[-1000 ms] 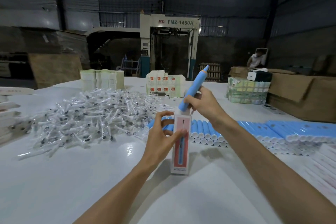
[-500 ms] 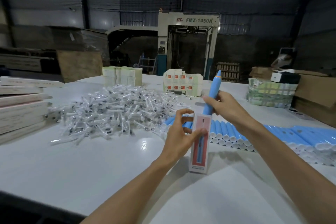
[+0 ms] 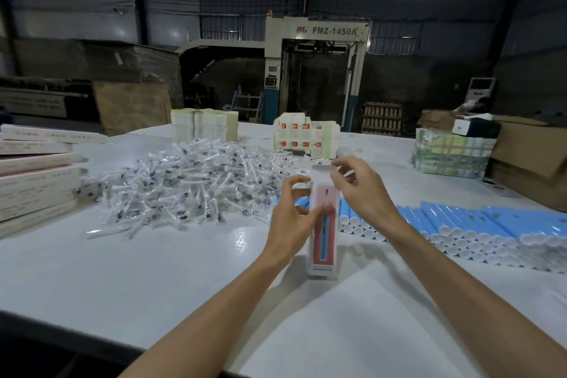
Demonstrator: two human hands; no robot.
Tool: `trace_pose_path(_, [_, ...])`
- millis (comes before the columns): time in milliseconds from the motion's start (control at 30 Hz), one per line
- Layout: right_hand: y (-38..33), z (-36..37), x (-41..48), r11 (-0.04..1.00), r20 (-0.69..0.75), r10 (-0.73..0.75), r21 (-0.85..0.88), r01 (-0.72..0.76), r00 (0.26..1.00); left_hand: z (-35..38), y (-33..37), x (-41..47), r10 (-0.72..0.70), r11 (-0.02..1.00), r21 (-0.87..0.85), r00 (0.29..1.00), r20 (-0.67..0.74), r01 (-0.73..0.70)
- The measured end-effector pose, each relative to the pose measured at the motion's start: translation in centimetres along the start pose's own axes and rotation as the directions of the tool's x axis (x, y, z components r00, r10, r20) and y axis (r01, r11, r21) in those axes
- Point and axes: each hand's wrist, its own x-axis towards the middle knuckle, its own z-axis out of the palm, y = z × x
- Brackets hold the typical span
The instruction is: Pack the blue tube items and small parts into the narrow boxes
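Centrally, a narrow box (image 3: 322,233) stands upright on the white desk (image 3: 122,270), its red front panel showing a blue tube shape. The left hand (image 3: 291,224) grips the box from the nine o'clock side, thumb laid across the front, fingers wrapped behind. The right hand (image 3: 362,190) sits at the box's top, at twelve to one o'clock, fingers bent over the raised white flap (image 3: 321,167); whether they pinch it or only touch it, I cannot tell.

From the box, at three o'clock, a long row of blue tubes (image 3: 460,221) lies stacked on the desk, white ends facing the camera, running on to the right edge. At ten o'clock, a wide heap of small parts (image 3: 190,190) in clear wrappers. At nine o'clock, at the desk's edge, a stack of flat pale boxes (image 3: 36,181). At twelve o'clock, a block of red-and-white printed cartons (image 3: 306,138); at eleven, pale paper stacks (image 3: 204,123); at two, green-banded bundles (image 3: 445,153) beside a brown cardboard box (image 3: 527,163). Beyond the desk stands a machine (image 3: 319,55) marked FMZ-1450A.
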Motion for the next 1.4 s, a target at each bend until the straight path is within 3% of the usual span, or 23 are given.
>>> trace_pose_path(100, [0.0, 0.9, -0.4, 0.978, -0.109, 0.108, 0.190, -0.086, 0.988, -1.6, 0.9, 0.9, 0.051, 0.997, 0.064, 0.996, -0.078, -0.046])
trace_pose_path(167, [0.1, 2.3, -0.4, 0.972, -0.100, 0.146, 0.199, -0.124, 0.984, -3.7, 1.5, 1.7, 0.092, 0.992, 0.103, 0.986, -0.138, -0.078])
trace_pose_path(367, [-1.1, 11.5, -0.3, 0.997, 0.318, 0.043, 0.041, -0.060, 0.947, -12.2, 0.1, 3.1, 0.186, 0.948, 0.305, 0.936, -0.299, -0.091])
trace_pose_path(467, [-2.3, 17.4, -0.1, 0.999, 0.425, 0.022, -0.039, -0.006, 0.905, -15.5, -1.3, 2.9, 0.235, 0.913, 0.404, 0.882, -0.409, -0.056])
trace_pose_path(633, [-4.0, 25.1, 0.6, 0.984, 0.376, 0.130, -0.163, -0.073, 0.918, -17.8, -3.0, 2.1, 0.193, 0.921, 0.385, 0.784, -0.590, 0.063])
trace_pose_path(700, [-4.2, 27.0, 0.9, 0.965, 0.370, 0.210, -0.229, -0.130, 0.905, -17.8, -3.1, 2.0, 0.195, 0.917, 0.394, 0.782, -0.592, 0.069])
trace_pose_path(833, [-3.4, 29.1, 1.0, 0.944, 0.356, 0.227, -0.309, -0.115, 0.907, -17.3, -3.2, 2.0, 0.230, 0.910, 0.415, 0.814, -0.533, 0.014])
trace_pose_path(967, [-2.9, 28.1, 0.6, 0.964, 0.281, 0.237, -0.188, -0.188, 0.930, -17.0, -3.1, 2.0, 0.228, 0.917, 0.398, 0.836, -0.499, -0.012])
trace_pose_path(1133, [-1.6, 22.7, -0.2, 0.973, 0.301, 0.223, -0.132, -0.190, 0.927, -15.6, -2.7, 1.9, 0.174, 0.944, 0.328, 0.875, -0.451, -0.018])
trace_pose_path(1200, [-1.2, 19.8, -0.5, 0.962, 0.221, 0.271, -0.046, -0.268, 0.937, -14.4, -2.6, 1.8, 0.120, 0.963, 0.271, 0.900, -0.419, -0.002])
trace_pose_path(1300, [-0.3, 14.8, -0.6, 0.842, 0.119, 0.428, 0.309, -0.443, 0.896, -12.4, -1.9, 1.7, 0.061, 0.981, 0.194, 0.936, -0.347, 0.008])
trace_pose_path(1400, [1.5, 9.5, -0.8, 0.683, 0.054, 0.524, 0.570, -0.457, 0.850, -10.1, -0.7, 1.9, 0.062, 0.990, 0.141, 0.964, -0.260, -0.025])
